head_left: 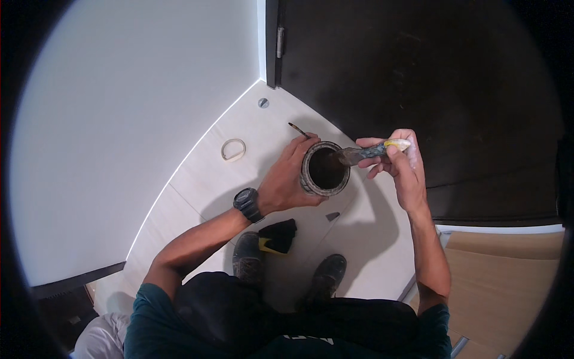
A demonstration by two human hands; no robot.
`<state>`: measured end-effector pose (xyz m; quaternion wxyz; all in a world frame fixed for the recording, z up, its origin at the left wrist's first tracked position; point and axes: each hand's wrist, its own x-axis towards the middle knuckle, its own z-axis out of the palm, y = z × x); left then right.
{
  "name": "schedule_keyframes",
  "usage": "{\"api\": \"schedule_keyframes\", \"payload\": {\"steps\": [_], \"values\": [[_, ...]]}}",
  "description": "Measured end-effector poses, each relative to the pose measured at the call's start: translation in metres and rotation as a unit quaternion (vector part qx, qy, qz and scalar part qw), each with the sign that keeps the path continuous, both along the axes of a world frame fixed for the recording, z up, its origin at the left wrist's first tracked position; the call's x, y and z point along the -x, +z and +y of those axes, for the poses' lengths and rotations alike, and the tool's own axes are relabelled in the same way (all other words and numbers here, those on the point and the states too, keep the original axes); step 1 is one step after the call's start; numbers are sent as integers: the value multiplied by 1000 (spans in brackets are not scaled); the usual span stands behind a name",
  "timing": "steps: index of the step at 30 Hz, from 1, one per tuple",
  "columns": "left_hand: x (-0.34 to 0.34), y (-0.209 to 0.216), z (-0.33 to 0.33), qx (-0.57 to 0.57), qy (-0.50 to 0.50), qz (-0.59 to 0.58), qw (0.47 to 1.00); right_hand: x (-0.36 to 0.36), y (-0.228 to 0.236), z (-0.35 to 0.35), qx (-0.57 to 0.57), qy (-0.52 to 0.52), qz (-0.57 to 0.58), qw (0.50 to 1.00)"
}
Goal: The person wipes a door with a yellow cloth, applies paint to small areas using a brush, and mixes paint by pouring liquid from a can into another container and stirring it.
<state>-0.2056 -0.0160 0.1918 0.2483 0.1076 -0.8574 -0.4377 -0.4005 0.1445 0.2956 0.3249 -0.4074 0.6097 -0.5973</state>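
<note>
My left hand [291,182] is wrapped round the side of an open can [307,179] with a crusted grey rim and a dark inside. A thin brush [297,129] sticks out past the fingers of that hand; whether they grip it is hidden. Pinched in my right hand [406,164] is a stained putty knife [369,153] with a yellow-and-white handle end. Its broad brownish tip reaches over the can's right rim. How much the can holds is too dark to tell.
A tape ring [233,150], a round metal floor fitting [263,103] and a small dark piece [332,216] are on the pale floor. A black-and-yellow item [278,237] lies by my left shoe [247,254]. White wall [137,119] stands left, dark door [430,102] right; grey fabric [103,337] shows lower left.
</note>
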Motion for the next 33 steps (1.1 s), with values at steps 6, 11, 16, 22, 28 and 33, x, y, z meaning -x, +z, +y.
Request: {"api": "schedule_keyframes", "payload": {"steps": [6, 11, 16, 22, 28, 33], "values": [[1, 3, 1, 16, 0, 3, 1000, 8, -10, 2, -56, 6, 10, 998], [1, 10, 1, 8, -4, -2, 1000, 15, 3, 8, -66, -24, 149, 986], [2, 13, 3, -5, -13, -26, 1000, 15, 17, 10, -48, -15, 175, 983], [0, 8, 4, 8, -4, -22, 1000, 26, 21, 19, -66, -39, 182, 980], [-1, 9, 4, 0, -7, -1, 1000, 27, 21, 15, 0, -128, 112, 985], [0, 14, 5, -10, -17, 3, 1000, 14, 6, -3, -56, -138, 140, 979]]}}
